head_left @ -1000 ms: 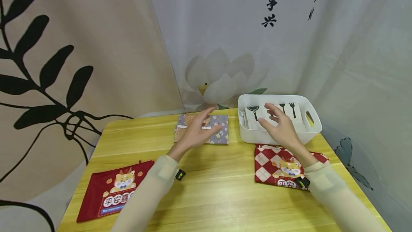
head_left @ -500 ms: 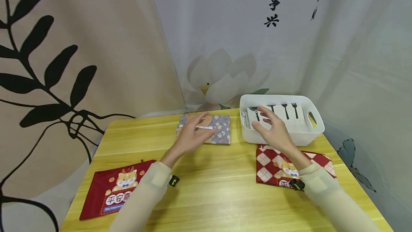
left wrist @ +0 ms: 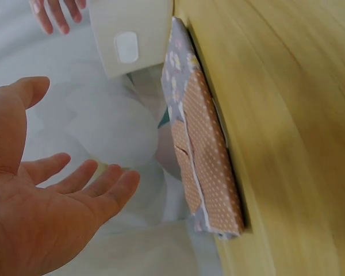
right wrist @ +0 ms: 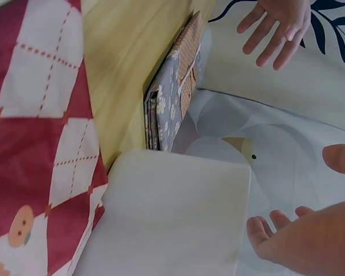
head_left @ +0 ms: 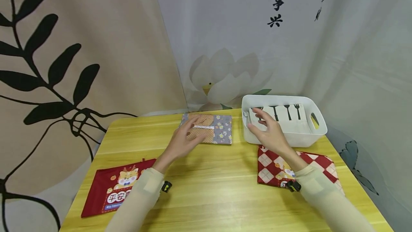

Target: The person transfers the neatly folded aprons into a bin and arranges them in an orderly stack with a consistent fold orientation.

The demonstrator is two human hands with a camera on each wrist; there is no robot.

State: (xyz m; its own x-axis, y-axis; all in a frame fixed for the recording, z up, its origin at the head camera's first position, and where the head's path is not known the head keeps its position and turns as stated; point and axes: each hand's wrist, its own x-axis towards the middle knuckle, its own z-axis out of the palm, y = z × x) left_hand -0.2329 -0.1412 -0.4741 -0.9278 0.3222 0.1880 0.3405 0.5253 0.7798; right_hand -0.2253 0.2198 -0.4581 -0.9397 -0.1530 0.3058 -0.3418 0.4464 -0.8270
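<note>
One red cloth (head_left: 109, 183) is laid on the desk (head_left: 212, 203), partly hidden by a sleeve (head_left: 138, 199). Next, the left hand (head_left: 181, 142) is held near a folded floral cloth (head_left: 222, 130) at the back, its grip loosely spread, nothing held. The right hand (head_left: 271, 133) is held near a white basket (head_left: 300, 140), its grip likewise spread and unfilled. Printed cloth (head_left: 291, 124) is contained in the basket; checked cloth (head_left: 267, 167) is laid before it.

Long and pale cream, the left sleeve (head_left: 136, 196) and right sleeve (head_left: 329, 196) both end at the wrist, each bearing a paler, squarish patch (head_left: 150, 185) near its edge. A small black left wrist device (head_left: 166, 186) (marked with a dash of yellow) is paired with a similarly blocky, black right wrist device (head_left: 293, 185).
</note>
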